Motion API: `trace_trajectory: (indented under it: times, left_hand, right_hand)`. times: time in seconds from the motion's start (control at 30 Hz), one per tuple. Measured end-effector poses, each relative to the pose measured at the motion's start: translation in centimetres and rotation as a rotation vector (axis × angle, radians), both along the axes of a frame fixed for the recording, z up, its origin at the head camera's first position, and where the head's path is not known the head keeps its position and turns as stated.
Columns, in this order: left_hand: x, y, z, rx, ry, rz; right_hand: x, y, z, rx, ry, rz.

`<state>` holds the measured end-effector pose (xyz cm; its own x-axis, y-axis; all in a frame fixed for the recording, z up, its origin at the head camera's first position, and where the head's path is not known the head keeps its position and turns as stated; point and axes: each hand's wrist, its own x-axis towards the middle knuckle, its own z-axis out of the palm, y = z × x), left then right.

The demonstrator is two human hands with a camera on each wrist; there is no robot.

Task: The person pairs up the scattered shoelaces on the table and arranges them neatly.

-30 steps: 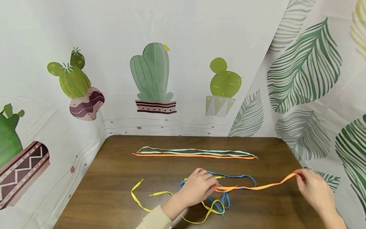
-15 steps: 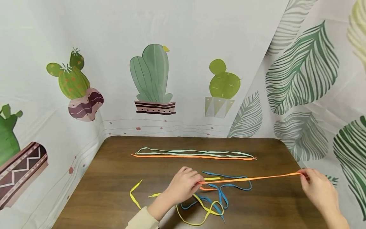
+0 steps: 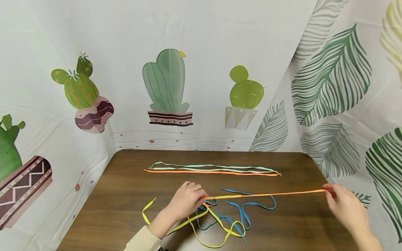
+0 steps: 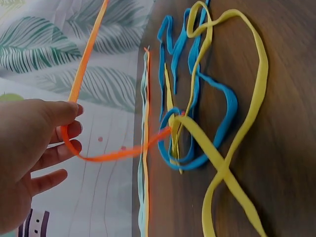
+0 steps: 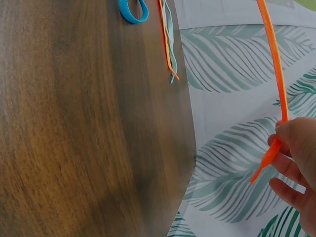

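Note:
An orange shoelace [image 3: 276, 194] is stretched taut between my two hands above the table. My left hand [image 3: 187, 199] pinches it between thumb and index finger; in the left wrist view its slack part hangs from the fingers down into the pile. My right hand [image 3: 345, 205] pinches it near one end, and in the right wrist view the tip [image 5: 261, 168] pokes out below the thumb. Beneath lie a tangled yellow shoelace [image 4: 256, 98] and blue shoelaces [image 4: 229, 106]. The slack orange part meets the tangle where yellow and blue loops cross.
Farther back, another orange shoelace [image 3: 188, 171] lies straight beside pale mint shoelaces [image 3: 213, 165]. The brown wooden table [image 3: 125, 184] has rounded back corners and ends at a white cloth backdrop [image 3: 207, 69] printed with cacti and leaves.
My left hand has slid leftward along the orange shoelace, so a longer taut span shows between the hands. The right hand has shifted only slightly. Yellow and blue laces in the pile have shifted.

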<state>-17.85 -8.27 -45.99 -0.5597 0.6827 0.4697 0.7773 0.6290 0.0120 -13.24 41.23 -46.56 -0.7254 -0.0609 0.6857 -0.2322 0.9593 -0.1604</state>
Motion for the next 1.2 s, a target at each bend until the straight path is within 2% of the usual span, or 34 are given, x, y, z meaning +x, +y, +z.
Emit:
trace_trajectory:
  times: [0.13, 0.33, 0.47, 0.73, 1.0, 1.2]
  left_hand:
    - [-0.4, -1.0, -0.1, 0.006, 0.014, 0.03]
    - [-1.0, -2.9, -0.2, 0.037, 0.04, 0.073]
    - [-1.2, -4.4, -0.3, 0.049, 0.037, 0.103]
    - [-1.4, -7.4, -0.6, 0.039, 0.031, 0.148]
    - [-1.7, -10.3, -0.7, 0.038, 0.039, 0.218]
    - [-2.2, -12.4, -0.6, 0.047, 0.044, 0.269]
  right_hand:
    - [-0.2, -0.1, 0.0, 0.035, 0.037, 0.036]
    - [-0.4, -0.6, 0.4, 0.043, 0.022, 0.037]
    - [-0.6, -0.9, 0.5, 0.048, 0.012, 0.041]
    - [-1.0, -1.2, 0.4, 0.075, 0.055, 0.081]
    - [-1.3, -1.7, 0.3, 0.078, 0.004, 0.085]
    - [-1.7, -2.0, 0.3, 0.083, 0.011, 0.086]
